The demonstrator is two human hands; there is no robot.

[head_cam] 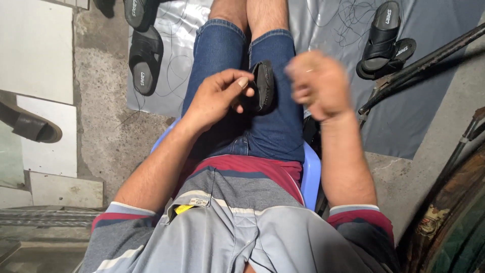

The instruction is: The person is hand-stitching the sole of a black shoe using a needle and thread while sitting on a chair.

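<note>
Overhead, I see my left hand (218, 97) pinching a black sandal (262, 86) upright on my denim-clad lap, fingers pressed on its edge. My right hand (317, 83) hovers beside it, blurred; its grip I cannot tell.

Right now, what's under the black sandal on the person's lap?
The black sandal rests on blue denim shorts, steadied by the left hand. The sandal covers the cloth directly beneath it. The right hand is blurred beside it.
</note>
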